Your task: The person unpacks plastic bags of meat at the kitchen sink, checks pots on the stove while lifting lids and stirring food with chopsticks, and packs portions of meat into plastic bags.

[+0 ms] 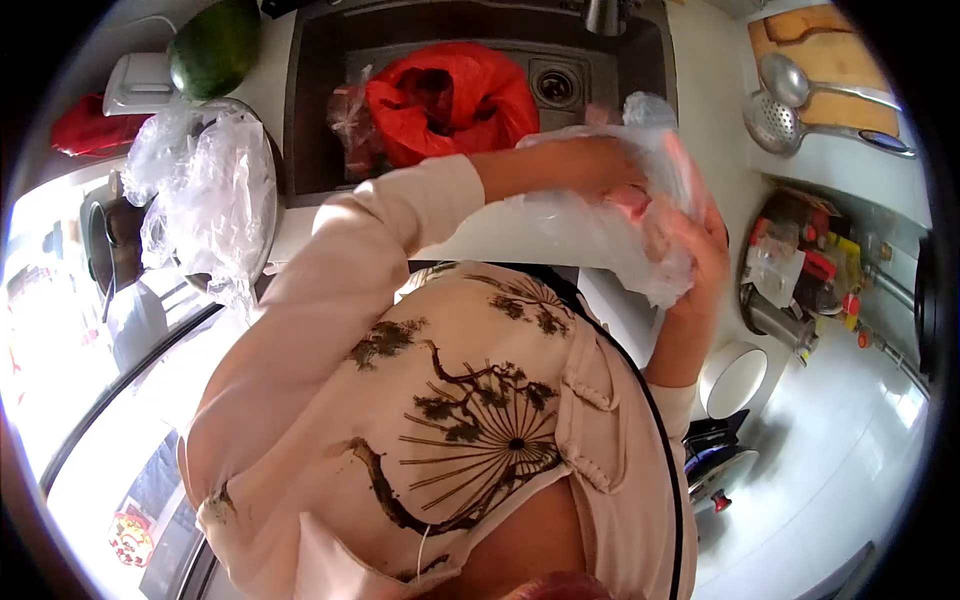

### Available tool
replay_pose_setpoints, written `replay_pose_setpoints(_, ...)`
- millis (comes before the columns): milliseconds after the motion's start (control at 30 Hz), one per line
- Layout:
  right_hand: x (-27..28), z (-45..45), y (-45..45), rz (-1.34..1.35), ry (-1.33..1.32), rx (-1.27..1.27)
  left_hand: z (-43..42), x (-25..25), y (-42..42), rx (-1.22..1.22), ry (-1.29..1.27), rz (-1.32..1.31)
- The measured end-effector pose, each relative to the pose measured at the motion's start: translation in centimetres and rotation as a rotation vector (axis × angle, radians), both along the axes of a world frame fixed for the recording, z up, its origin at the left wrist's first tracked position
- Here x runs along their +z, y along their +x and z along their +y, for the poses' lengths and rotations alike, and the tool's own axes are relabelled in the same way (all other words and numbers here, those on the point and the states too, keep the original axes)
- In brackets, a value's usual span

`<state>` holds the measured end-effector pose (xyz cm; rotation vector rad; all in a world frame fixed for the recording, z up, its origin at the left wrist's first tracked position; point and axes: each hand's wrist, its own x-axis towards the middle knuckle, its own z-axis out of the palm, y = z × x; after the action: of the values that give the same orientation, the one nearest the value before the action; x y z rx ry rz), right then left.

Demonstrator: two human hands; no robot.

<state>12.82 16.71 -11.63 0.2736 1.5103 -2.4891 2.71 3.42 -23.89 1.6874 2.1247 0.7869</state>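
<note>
A clear plastic bag [570,225] hangs over the front edge of the sink at the right, with something pinkish inside that I cannot make out. My left hand [610,170] reaches across from the left and is partly inside or behind the bag's film; its fingers are blurred. At the bag's right side, my right hand [695,240] has its fingers bent round the plastic. A red plastic bag [450,100] sits bunched in the dark sink [310,100], its mouth open. Beside it lies a clear bag with dark reddish contents [355,125].
Crumpled clear bags [215,180] cover a round tray at the left, near a green melon [215,50]. A ladle [790,80] and a skimmer [772,125] lie by a cutting board [830,50] at the right. A white bowl [735,380] and a lidded pan [720,475] stand lower right.
</note>
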Motion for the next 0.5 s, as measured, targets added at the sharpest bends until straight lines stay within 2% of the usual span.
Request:
replay_pose_setpoints(33, 0.1, 0.2, 0.0, -0.005, -0.045, -0.003, 0.2, -1.4, -0.1, 0.077, 0.297, 0.293)
replay_pose_setpoints(67, 0.3, 0.3, 0.0, -0.028, -0.005, -0.096, -0.4, 0.1, -0.1, 0.063, 0.294, 0.299)
replay_pose_setpoints(133, 0.2, 0.9, 0.6, -0.074, 0.030, -0.203, -2.7, 4.0, 1.0, 0.071, 0.566, -0.107)
replay_pose_setpoints(200, -0.4, 1.8, 0.6, -0.059, -0.028, -0.192, -8.0, 10.3, 0.1, 0.017, 0.288, -0.770)
replay_pose_setpoints(267, 0.4, 0.6, 0.0, -0.042, -0.006, -0.301, -13.1, 10.1, -1.6, 0.260, 0.429, -1.032)
replay_pose_setpoints(333, 0.5, 0.6, -0.2, -0.064, 0.052, -0.286, -16.8, 6.3, -4.6, 0.787, 0.238, -0.672)
replay_pose_setpoints(400, 0.9, -0.1, -0.8, -0.076, 0.057, -0.281, -19.6, 0.2, -7.3, 0.951, -0.276, -0.373)
replay_pose_setpoints(467, 0.9, -0.3, -1.2, -0.068, 0.057, -0.303, -20.8, -7.4, -8.8, 0.668, -0.800, 0.108)
replay_pose_setpoints(500, 0.8, -0.3, -1.2, -0.059, 0.043, -0.300, -20.4, -8.7, -8.4, 0.677, -0.799, 0.099)
